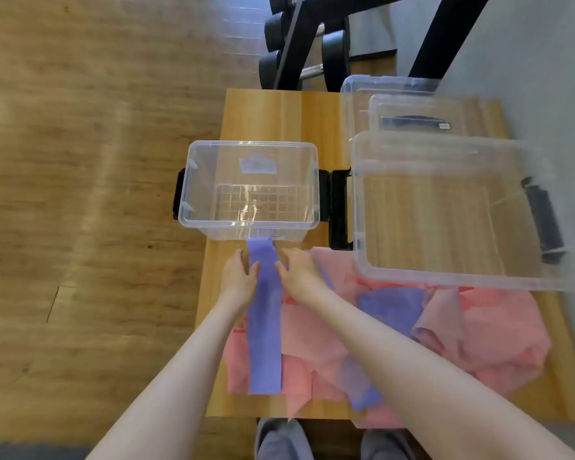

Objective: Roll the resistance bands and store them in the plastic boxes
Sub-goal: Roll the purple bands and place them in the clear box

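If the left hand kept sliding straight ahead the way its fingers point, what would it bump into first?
Most likely the near wall of the small clear box. The left hand rests at the edge of the purple band, fingers pointing toward that box, with only bare table between. Depth is hard to judge from this single view.

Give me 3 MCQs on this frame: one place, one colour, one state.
1. Where does the far end of the flat band lie?
A. against the small box's near wall
B. inside the big box
C. on the floor

2. What colour is that band?
A. green
B. purple
C. yellow

3. What is in the small box?
A. rolled bands
B. a dumbbell
C. nothing

Key: 1 A, the strip runs up the table to the box's wall; 2 B, it is purple on a pink pile; 3 C, only its gridded bottom shows through. The left hand and right hand flank the band near that end.
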